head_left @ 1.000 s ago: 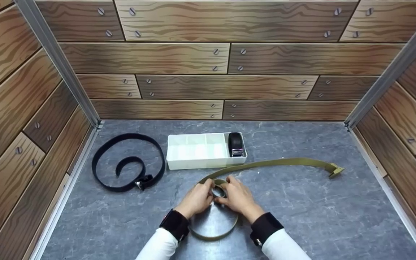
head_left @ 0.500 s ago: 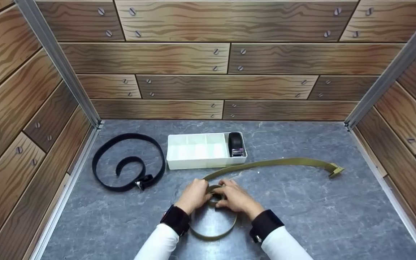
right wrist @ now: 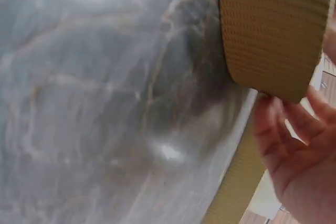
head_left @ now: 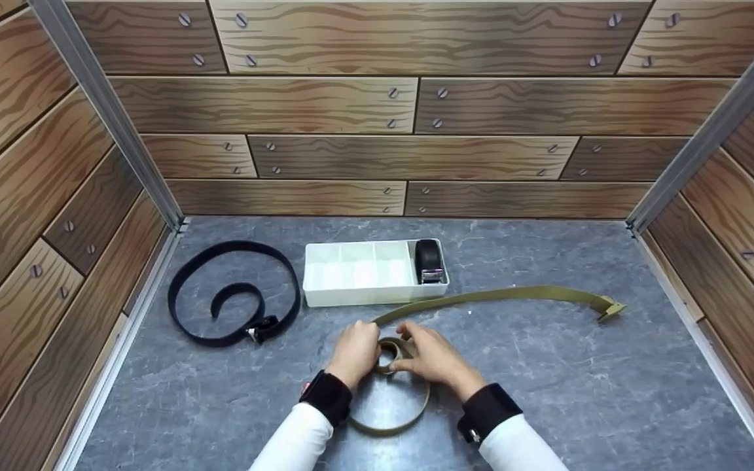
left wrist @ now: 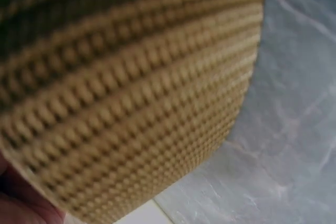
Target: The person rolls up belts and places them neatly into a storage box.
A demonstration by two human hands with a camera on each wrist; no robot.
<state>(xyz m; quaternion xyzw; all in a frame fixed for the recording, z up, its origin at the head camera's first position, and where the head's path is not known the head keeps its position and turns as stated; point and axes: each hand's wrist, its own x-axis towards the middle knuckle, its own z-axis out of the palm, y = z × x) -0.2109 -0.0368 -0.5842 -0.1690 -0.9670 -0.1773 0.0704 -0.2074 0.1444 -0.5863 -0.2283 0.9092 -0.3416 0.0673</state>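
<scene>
An olive webbing belt (head_left: 514, 294) lies on the grey marbled tabletop, its metal end piece (head_left: 609, 307) at the right. Its near part bends into a wide loop below the hands, with a small wound coil (head_left: 387, 342) between them. My left hand (head_left: 354, 353) grips the coil's left side; its fingertips are hidden in the head view. On the right side, my right hand (head_left: 434, 355) pinches the coil with thumb and fingers. Close-up webbing (left wrist: 142, 93) fills much of the left wrist view. In the right wrist view, fingers (right wrist: 302, 129) touch the belt's edge.
Behind the hands stands a white divided box (head_left: 351, 296), with a rolled black belt (head_left: 428, 255) in its rightmost compartment. A loose black belt (head_left: 184, 278) curls on the table at the left. Wood-patterned walls (head_left: 324, 197) enclose the back and sides.
The small coil has shifted slightly left and nearer, and turned between the hands. The left hand has moved its grip along it, and the fingers of the right hand have rearranged.
</scene>
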